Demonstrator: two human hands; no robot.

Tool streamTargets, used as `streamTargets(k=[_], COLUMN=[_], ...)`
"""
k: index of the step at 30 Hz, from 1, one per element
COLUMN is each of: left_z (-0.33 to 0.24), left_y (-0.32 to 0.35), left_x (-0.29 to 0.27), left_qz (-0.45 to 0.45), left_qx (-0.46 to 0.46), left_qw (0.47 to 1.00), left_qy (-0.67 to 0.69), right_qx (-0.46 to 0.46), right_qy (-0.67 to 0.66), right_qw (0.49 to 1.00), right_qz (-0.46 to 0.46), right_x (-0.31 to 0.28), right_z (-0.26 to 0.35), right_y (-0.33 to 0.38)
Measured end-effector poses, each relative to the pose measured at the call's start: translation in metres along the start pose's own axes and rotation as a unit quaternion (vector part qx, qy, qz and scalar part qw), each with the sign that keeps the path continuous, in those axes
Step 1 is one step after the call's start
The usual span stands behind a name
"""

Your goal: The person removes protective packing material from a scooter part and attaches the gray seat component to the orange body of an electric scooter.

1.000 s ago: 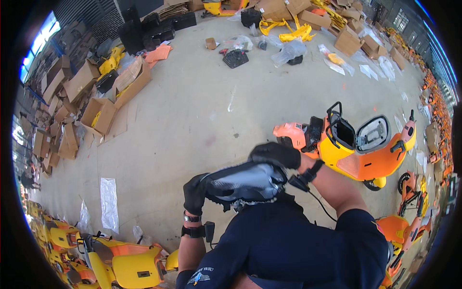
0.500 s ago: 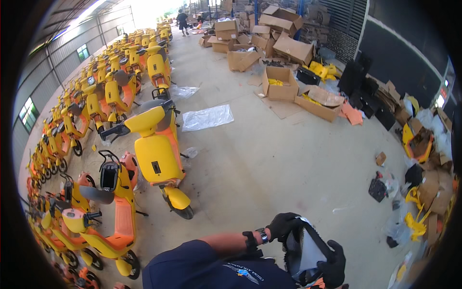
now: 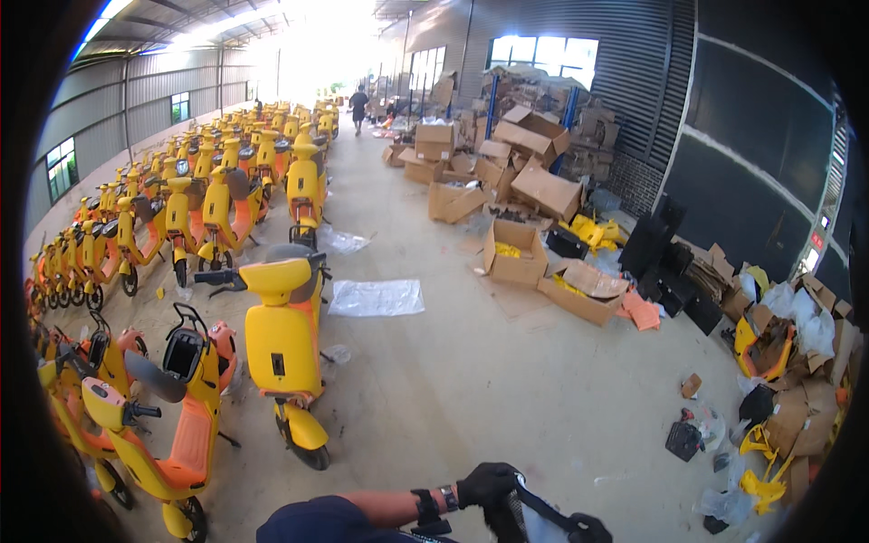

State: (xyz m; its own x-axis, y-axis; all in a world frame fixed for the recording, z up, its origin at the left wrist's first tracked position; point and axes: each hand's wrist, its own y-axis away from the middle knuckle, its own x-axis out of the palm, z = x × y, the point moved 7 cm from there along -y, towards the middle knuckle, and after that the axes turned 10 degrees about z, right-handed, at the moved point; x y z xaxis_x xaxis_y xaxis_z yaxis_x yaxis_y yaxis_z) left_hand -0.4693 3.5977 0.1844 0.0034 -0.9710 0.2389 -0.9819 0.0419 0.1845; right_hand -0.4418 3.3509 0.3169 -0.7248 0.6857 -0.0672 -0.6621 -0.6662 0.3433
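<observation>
Black gloves cover both of the person's hands at the near bottom edge of the view. The left hand (image 3: 486,484) is closed on the upper edge of a dark, curved plastic panel (image 3: 523,518) that they carry close to the body. The right hand (image 3: 588,528) grips the same panel at its right end, fingers curled tight. A watch and a dark band sit on the left wrist, and a navy sleeve (image 3: 321,520) fills the bottom centre.

Just beyond the hands stretches a bare concrete floor (image 3: 507,398). To the left stands a yellow scooter (image 3: 285,348), rear toward the viewer, with an orange and yellow scooter (image 3: 172,416) beside it at near left. Many more yellow scooters (image 3: 208,181) stand in rows along the left wall, running far back. A clear plastic sheet (image 3: 376,297) lies flat on the floor behind the nearest yellow scooter.

On the right, open cardboard boxes (image 3: 520,244) are piled from mid-floor to the far wall, with loose yellow parts and dark scraps (image 3: 769,425) heaped at near right. A distant person (image 3: 359,107) stands in the bright far doorway.
</observation>
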Motion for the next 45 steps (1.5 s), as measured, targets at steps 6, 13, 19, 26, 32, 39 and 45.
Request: streamTargets(k=[6, 13, 19, 26, 32, 39, 45], left_z=[-0.112, -0.153, -0.116, -0.12, -0.102, -0.07, -0.038], left_y=[-0.025, -0.102, -0.098, -0.052, -0.048, -0.046, -0.049], left_x=[0.04, -0.029, 0.007, 0.071, 0.08, 0.043, -0.029], left_qz=[0.306, -0.065, -0.05, -0.011, 0.01, -0.044, -0.205], left_qx=[0.056, 0.098, 0.135, -0.049, -0.053, -0.038, 0.011], left_qw=[0.939, 0.949, 0.965, 0.996, 0.994, 0.993, 0.974], left_qy=[0.149, -0.293, -0.217, 0.071, 0.094, 0.104, 0.097], right_qx=[-0.163, -0.085, -0.136, -0.196, -0.13, -0.174, -0.136], right_qy=[0.3, 0.112, 0.271, 0.357, -0.137, 0.082, 0.23], right_qw=[0.927, 0.963, 0.95, 0.903, 0.961, 0.977, 0.95], right_qz=[-0.157, -0.229, -0.075, -0.138, -0.203, 0.091, 0.162], right_x=[-0.138, -0.166, -0.127, -0.188, -0.244, -0.123, -0.109], right_z=[0.0, 0.015, -0.037, -0.12, -0.105, 0.015, -0.006], right_y=[-0.045, -0.112, -0.091, -0.113, -0.116, -0.103, -0.073])
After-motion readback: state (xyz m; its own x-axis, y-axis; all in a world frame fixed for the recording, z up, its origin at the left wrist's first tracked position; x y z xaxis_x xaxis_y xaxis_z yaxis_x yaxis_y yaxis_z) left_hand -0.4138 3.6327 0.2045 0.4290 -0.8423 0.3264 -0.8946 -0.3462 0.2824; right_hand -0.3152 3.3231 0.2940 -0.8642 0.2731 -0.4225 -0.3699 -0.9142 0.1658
